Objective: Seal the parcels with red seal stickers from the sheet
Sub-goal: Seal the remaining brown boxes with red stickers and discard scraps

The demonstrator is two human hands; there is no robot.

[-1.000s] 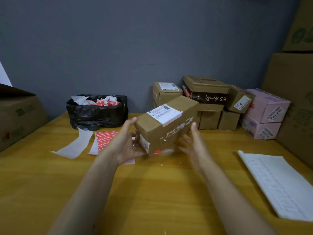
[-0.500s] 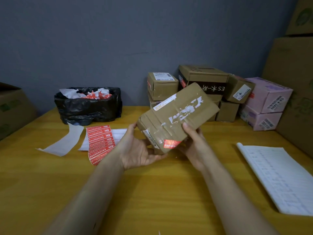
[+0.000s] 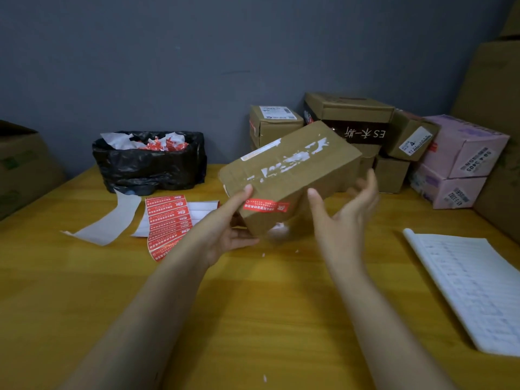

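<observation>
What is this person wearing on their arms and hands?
Nothing visible: the left hand and right hand are ungloved and ringless as far as shown, and both forearms are bare, with no sleeve, watch or bracelet in view.

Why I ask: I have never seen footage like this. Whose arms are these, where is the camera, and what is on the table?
No machine: these are a person's bare arms, filmed by a head-worn camera looking forward and down. The left hand grips a tilted brown parcel above the table; a red seal sticker already sits on its edge. The right hand is open beside it. On the table lie a sheet of red stickers, a black-bagged bin, stacked parcels behind and white printed sheets at right.
</observation>
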